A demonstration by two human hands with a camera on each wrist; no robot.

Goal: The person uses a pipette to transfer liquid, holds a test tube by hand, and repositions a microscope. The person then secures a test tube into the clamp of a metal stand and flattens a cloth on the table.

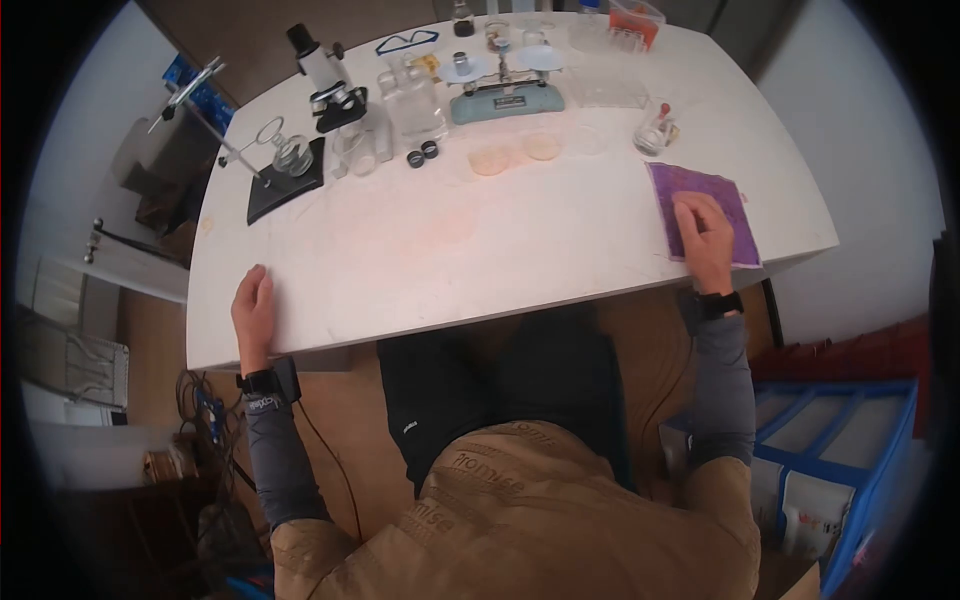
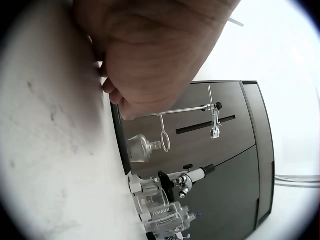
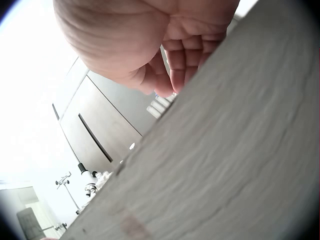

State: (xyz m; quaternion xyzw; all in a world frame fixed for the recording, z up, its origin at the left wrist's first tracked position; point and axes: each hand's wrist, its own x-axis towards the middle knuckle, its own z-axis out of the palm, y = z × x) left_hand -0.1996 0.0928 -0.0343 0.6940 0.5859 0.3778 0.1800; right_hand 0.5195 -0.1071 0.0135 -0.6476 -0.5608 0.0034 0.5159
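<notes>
My left hand [image 1: 254, 310] rests at the left front edge of the white table [image 1: 400, 260], its fingers loosely bent and holding nothing. In the left wrist view, the fingers curl down beside the tabletop. On the right, my right hand [image 1: 706, 240] lies over a purple cloth [image 1: 695, 180] near the front edge. Its fingers bend loosely downward, and the right wrist view shows the fingertips [image 3: 175, 85] close to the surface with no object between them. Part of the cloth is hidden under this hand.
A ring stand [image 1: 285, 185] with a glass vessel [image 1: 292, 155] stands back left, beside a microscope [image 1: 325, 75]. Behind the middle is a teal balance [image 1: 508, 100], with shallow dishes [image 1: 489, 161] before it. A small glass vessel [image 1: 655, 135] stands beyond the cloth.
</notes>
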